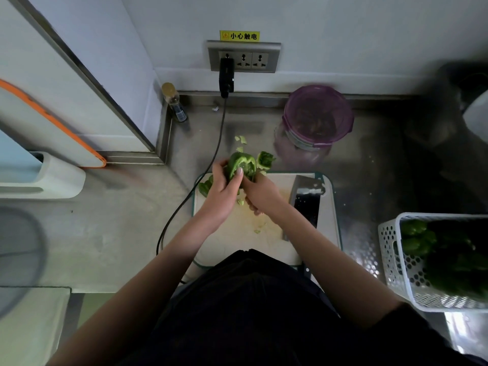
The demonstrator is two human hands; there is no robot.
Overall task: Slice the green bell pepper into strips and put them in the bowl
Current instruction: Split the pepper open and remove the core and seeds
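A cut-open green bell pepper (241, 163) is held above the far edge of the white cutting board (328, 215). My left hand (223, 191) grips its left side, thumb pressed on the flesh. My right hand (260, 192) holds it from the right and below, fingers curled under. A torn-off stem piece (266, 160) lies just right of the pepper, and another pepper piece (205, 186) lies on the board's left corner. A cleaver (307, 200) rests flat on the board's right side. Small pale scraps (240, 140) lie on the counter behind. No bowl is plainly in view.
A purple lidded container (318, 117) stands behind the board. A white perforated basket (390, 260) of green peppers sits at the right. A black cable (200, 186) runs from the wall socket (243, 57) past the board's left. A small bottle (175, 103) stands in the corner.
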